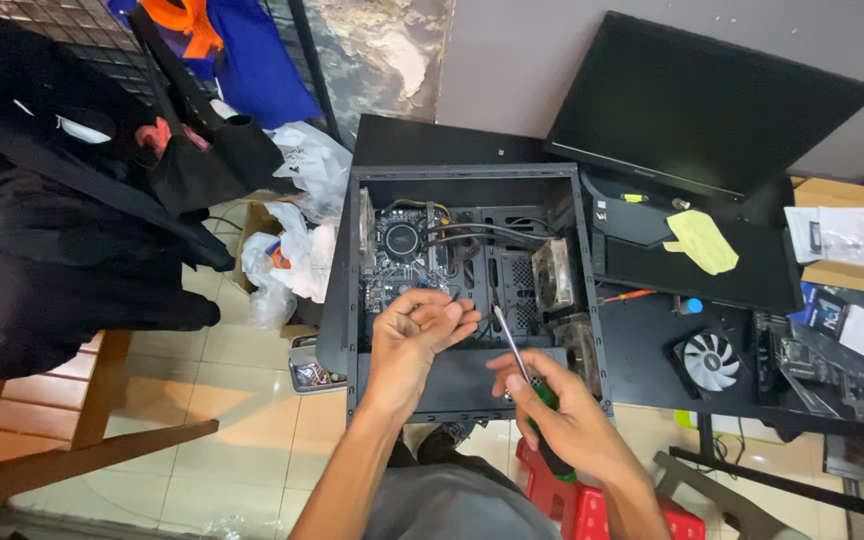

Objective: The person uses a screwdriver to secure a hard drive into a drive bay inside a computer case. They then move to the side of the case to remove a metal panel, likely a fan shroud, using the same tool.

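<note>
An open black computer case [577, 250] lies on its side in front of me, with a motherboard and round cooler [402, 240] inside at the left. My left hand [414, 338] hovers over the case's lower middle, fingers curled together; whether it pinches something small is unclear. My right hand [562, 410] grips a green-and-black-handled screwdriver [512, 345], whose metal shaft points up and left into the case. Two clear fans [554, 275] sit along the case's right inner side.
A black side panel [702, 100] leans against the wall at the back right. On the black desk lie a white fan [710, 360], a yellow cloth [702, 242], a red-handled screwdriver [627, 296] and a cardboard box [852, 230]. A red stool [582, 505] is under me; clothes hang at the left.
</note>
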